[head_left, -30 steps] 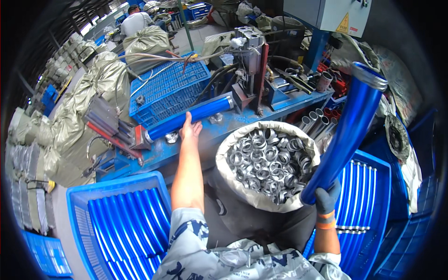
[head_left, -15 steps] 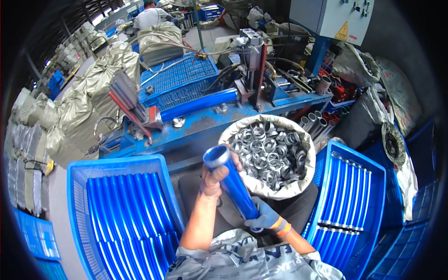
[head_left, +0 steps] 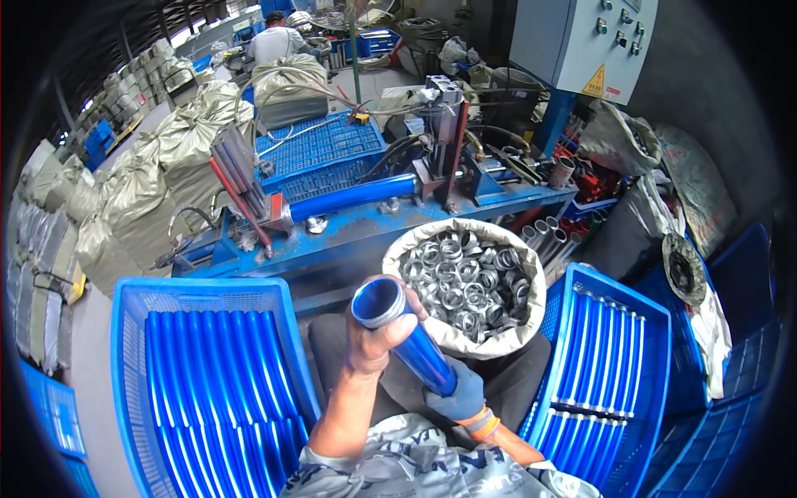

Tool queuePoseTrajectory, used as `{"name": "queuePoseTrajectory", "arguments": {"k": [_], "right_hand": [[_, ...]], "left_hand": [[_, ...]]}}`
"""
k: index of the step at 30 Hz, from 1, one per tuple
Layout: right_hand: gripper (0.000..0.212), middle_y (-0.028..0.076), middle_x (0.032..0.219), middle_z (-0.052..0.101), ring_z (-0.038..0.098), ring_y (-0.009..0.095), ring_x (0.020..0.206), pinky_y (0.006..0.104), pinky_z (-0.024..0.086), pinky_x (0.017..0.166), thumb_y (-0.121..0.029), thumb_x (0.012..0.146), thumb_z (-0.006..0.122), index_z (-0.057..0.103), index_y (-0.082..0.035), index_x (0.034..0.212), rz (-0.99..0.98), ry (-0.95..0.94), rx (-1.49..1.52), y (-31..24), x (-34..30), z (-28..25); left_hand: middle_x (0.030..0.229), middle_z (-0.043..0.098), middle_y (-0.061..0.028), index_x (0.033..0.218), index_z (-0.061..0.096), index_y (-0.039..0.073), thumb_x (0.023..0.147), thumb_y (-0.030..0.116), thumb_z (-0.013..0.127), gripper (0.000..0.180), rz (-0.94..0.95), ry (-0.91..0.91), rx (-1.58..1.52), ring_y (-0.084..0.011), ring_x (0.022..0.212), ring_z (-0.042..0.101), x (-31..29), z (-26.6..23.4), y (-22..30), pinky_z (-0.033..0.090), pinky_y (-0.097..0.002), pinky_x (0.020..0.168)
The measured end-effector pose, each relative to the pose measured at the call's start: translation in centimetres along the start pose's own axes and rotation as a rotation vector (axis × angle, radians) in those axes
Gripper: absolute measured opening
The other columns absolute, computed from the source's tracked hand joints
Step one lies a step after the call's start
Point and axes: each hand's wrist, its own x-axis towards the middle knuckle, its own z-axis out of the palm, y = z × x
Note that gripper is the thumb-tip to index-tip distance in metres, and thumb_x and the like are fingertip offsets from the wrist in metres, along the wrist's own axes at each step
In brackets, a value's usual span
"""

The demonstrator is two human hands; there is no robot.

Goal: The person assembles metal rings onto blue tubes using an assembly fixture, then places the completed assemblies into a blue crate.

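Observation:
A shiny blue tube (head_left: 425, 358) is tilted in front of my body, its open upper end facing me. A silvery threaded metal ring (head_left: 384, 315) sits at that end. My bare left hand (head_left: 371, 342) is wrapped around the upper end, thumb across the near side. Lower down, my right hand (head_left: 458, 393), in a grey-blue glove, grips the other end, which it partly hides. Just beyond the tube, a pale sack (head_left: 540, 292) with a rolled rim holds many loose metal rings (head_left: 466, 272).
A blue crate (head_left: 203, 286) of plain blue tubes (head_left: 220, 373) stands left. Another crate (head_left: 624, 291) at right holds tubes with metal ends (head_left: 599, 349). Ahead is a blue machine bench (head_left: 349, 228) with a tube (head_left: 353, 196) clamped in it. A person (head_left: 276, 41) sits far behind.
The tube and both hands have shifted slightly down and left in view, and the tube's open end faces me more. The whole view has also moved a little. Both hands keep hold.

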Motion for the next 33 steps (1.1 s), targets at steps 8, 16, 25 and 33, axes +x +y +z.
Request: {"name": "queuePoseTrajectory", "arguments": {"k": [8, 16, 25, 33], "right_hand": [[0.078, 0.022, 0.14, 0.077, 0.076, 0.032, 0.132, 0.0431, 0.06, 0.11, -0.032, 0.09, 0.098, 0.068, -0.002, 0.156, 0.038, -0.342, 0.048, 1.5, 2.5, -2.7], [0.045, 0.015, 0.134, 0.081, 0.076, 0.02, 0.121, 0.0322, 0.057, 0.113, -0.019, 0.115, 0.072, 0.07, 0.008, 0.151, 0.381, -0.193, 0.896, -5.4, 11.0, -11.2], [0.035, 0.014, 0.128, 0.084, 0.078, 0.019, 0.121, 0.0349, 0.06, 0.108, -0.016, 0.11, 0.075, 0.08, 0.003, 0.138, 0.192, 0.08, 0.992, -0.2, 14.1, -11.8], [0.068, 0.004, 0.129, 0.076, 0.071, 0.013, 0.116, 0.033, 0.057, 0.105, -0.012, 0.088, 0.091, 0.067, -0.001, 0.151, 0.33, -0.626, 0.813, -3.5, 7.3, -7.9]], "left_hand": [[0.112, 0.077, -0.0104, 0.134, 0.064, 0.002, 0.083, 0.008, 0.102, 0.064, 0.261, 0.035, 0.53, -0.0194, 0.096, 0.076, -0.6, 2.4, 0.4, 0.063, -0.0361, 0.091], [0.123, 0.075, -0.0205, 0.14, 0.063, 0.003, 0.072, 0.01, 0.106, 0.08, 0.703, -0.188, 1.315, -0.04, 0.1, 0.076, 1.7, 5.6, 0.1, 0.062, -0.0486, 0.091], [0.115, 0.079, -0.0109, 0.143, 0.065, 0.001, 0.079, 0.014, 0.105, 0.076, 0.301, -0.21, 1.065, -0.0214, 0.103, 0.081, 1.3, 7.2, -0.9, 0.064, -0.0379, 0.096], [0.112, 0.077, -0.0136, 0.139, 0.065, 0.002, 0.08, 0.013, 0.097, 0.068, -0.149, -0.021, 0.096, -0.0257, 0.101, 0.078, 0.6, 6.8, -2.4, 0.063, -0.0415, 0.096]]}}
